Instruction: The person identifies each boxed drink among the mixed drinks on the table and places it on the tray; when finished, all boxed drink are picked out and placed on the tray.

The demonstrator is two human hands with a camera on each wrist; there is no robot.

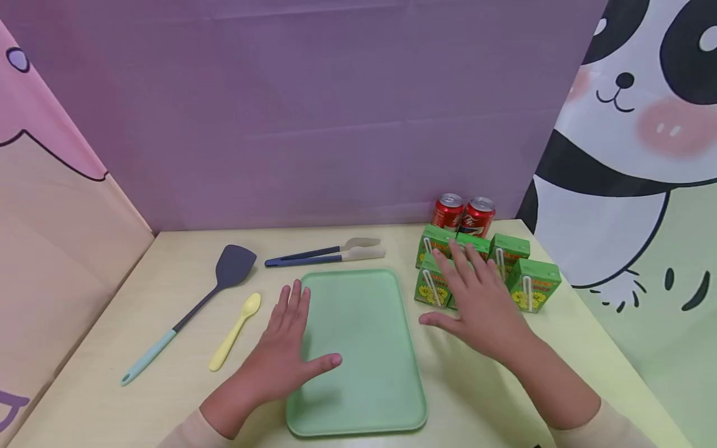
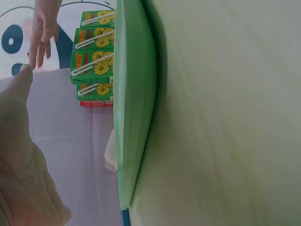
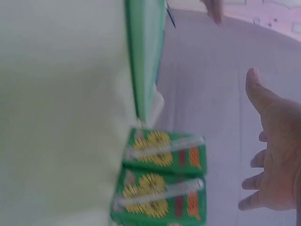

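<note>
My left hand (image 1: 282, 351) hovers with straight fingers and spread thumb at the left edge of a light green tray (image 1: 358, 398), holding nothing. My right hand (image 1: 482, 305), fingers spread, overlaps a group of green drink cartons (image 1: 536, 283) in the head view. The right wrist view has that same hand (image 3: 277, 155) apart from the nearest carton (image 3: 160, 197). Each carton bears yellow flowers and a straw on its front; part of the group is hidden behind the right hand. In the left wrist view several cartons (image 2: 94, 66) stand beyond the tray's rim (image 2: 136, 94).
Two red drink cans (image 1: 448, 213) stand behind the cartons. Tongs (image 1: 313, 259) with dark blue handles lie beyond the tray. To its left are a yellow spoon (image 1: 232, 336) and a dark spatula (image 1: 235, 266) with a light blue handle. A purple cloth wall (image 1: 336, 124) borders the table's back.
</note>
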